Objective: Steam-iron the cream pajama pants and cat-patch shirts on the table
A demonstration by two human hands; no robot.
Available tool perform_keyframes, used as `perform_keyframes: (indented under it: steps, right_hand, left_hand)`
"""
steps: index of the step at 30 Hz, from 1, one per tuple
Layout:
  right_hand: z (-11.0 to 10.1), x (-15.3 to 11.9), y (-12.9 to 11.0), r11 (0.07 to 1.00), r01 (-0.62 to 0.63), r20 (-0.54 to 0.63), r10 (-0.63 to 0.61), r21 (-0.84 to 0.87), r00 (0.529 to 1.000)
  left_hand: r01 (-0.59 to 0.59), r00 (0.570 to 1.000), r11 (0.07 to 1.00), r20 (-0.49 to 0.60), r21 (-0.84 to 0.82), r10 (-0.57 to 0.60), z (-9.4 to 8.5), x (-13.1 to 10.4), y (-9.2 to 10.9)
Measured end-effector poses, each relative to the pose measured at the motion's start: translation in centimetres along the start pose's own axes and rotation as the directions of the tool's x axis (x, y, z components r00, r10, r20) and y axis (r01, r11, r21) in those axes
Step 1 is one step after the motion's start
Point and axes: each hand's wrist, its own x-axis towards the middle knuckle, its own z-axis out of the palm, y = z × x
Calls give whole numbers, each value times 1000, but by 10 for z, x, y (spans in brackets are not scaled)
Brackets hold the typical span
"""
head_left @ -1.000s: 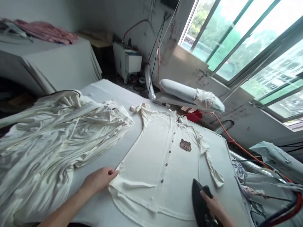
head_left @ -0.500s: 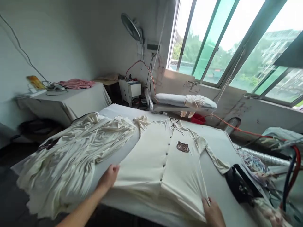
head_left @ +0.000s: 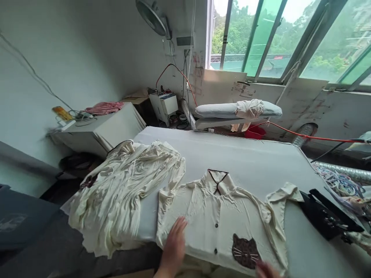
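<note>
A cream button-up shirt (head_left: pixel 199 220) with dark collar piping lies face up at the table's near edge, its lower part hanging over. My left hand (head_left: pixel 174 245) rests on the shirt's left front, fingers stretched out and holding nothing. Down at the bottom edge is my right hand (head_left: pixel 266 269), blurred and partly cut off, beside the brown cat-face patch (head_left: pixel 245 253); its grip cannot be made out. To the left lies a heap of crumpled cream garments (head_left: pixel 121 197). A black iron (head_left: pixel 327 216) stands to the right, near the shirt's sleeve.
The white padded table (head_left: pixel 255 154) extends behind the shirt. Beyond it is a narrow pressing arm (head_left: pixel 216 111) with cloth draped on it. A side table (head_left: pixel 116 121) carries pink fabric (head_left: pixel 104 108). An orange hose (head_left: pixel 313 136) crosses at the right.
The shirt has been pulled towards me, and its hem now drops past the table edge. My left hand has gone from a closed grip at the hem to lying flat on the shirt.
</note>
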Motion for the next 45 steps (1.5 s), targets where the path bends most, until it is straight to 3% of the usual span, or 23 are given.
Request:
perform_keyframes:
  steps: [2, 5, 7, 9, 11, 13, 15, 18, 20, 22, 25, 26, 28, 30, 32, 34, 36, 38, 40, 42, 43, 44, 45]
  right_hand:
    - [-6, 20, -51, 983, 98, 33, -104, 156, 994]
    - [-11, 79, -150, 947, 193, 18, -204, 258, 979]
    - [-7, 121, -208, 964, 141, 21, -150, 223, 988]
    - [4, 156, -246, 977, 85, 31, -92, 197, 995]
    - [18, 181, -263, 981, 44, 76, -59, 188, 995]
    - [32, 199, -267, 984, 14, 134, -38, 176, 990]
    - [43, 214, -269, 985, 4, 142, -28, 170, 989]
    - [46, 234, -273, 980, 13, 121, -37, 198, 992]
    - [36, 243, -267, 967, 45, 109, -74, 250, 991]
    - [15, 244, -243, 949, 96, 52, -117, 301, 992]
    - [-28, 220, -170, 946, 169, -166, -126, 278, 978]
    - [-42, 206, -139, 961, 166, -234, -113, 221, 966]
    - [-67, 177, -77, 995, 97, -271, -84, 32, 959]
    - [-89, 153, -25, 981, 4, -138, -30, -192, 990]
    - [-108, 142, 10, 933, -60, 11, 68, -354, 998]
    - [-120, 141, 26, 901, -160, 15, 181, -403, 983]
    - [-119, 143, 26, 888, -265, -143, 227, -376, 963]
    - [-101, 143, 14, 908, -274, -394, 136, -317, 909]
    - [-70, 138, -4, 938, -83, -518, -111, -336, 848]
    - [-40, 133, -15, 888, 215, -396, -383, -408, 834]
    - [-29, 133, -16, 852, 308, -298, -452, -424, 841]
    - [-24, 135, -12, 845, 315, -236, -444, -432, 865]
    - [-24, 139, -5, 865, 241, -229, -367, -439, 902]
  left_hand:
    - [-245, 969, 962, -10, 118, 248, -5, 63, 13]
    - [-292, 953, 923, -8, 250, 303, -30, 143, 19]
    - [-357, 934, 898, 79, 259, 349, -54, 173, 9]
    - [-386, 912, 887, 250, 254, 325, -82, 186, -9]
    - [-339, 875, 899, 443, 278, 193, -111, 192, -30]
    - [-259, 829, 917, 557, 305, 48, -134, 196, -49]
    - [-195, 819, 928, 573, 317, -23, -149, 200, -63]
    - [-123, 873, 905, 479, 407, -96, -146, 206, -64]
    - [-113, 942, 878, 332, 466, -55, -128, 212, -49]
    - [-174, 983, 903, 125, 393, 135, -97, 219, -16]
    - [-406, 911, 910, -37, 79, 410, -34, 228, 67]
    - [-447, 895, 894, -8, -14, 447, -12, 230, 100]
    - [-379, 916, 924, 123, -51, 383, 27, 235, 166]
    - [-241, 925, 970, 310, 35, 219, 57, 244, 218]
    - [-179, 888, 978, 446, 103, 115, 73, 257, 249]
    - [-188, 869, 974, 484, 125, 106, 80, 268, 260]
    - [-200, 887, 966, 449, 164, 107, 83, 273, 260]
    - [-192, 915, 955, 393, 228, 91, 86, 273, 258]
    - [-184, 933, 947, 351, 265, 83, 91, 272, 257]
    - [-197, 933, 944, 345, 266, 97, 96, 272, 258]
    - [-205, 928, 945, 357, 255, 105, 98, 273, 259]
    - [-213, 920, 947, 375, 239, 112, 98, 275, 261]
    - [-219, 908, 951, 401, 220, 117, 97, 277, 261]
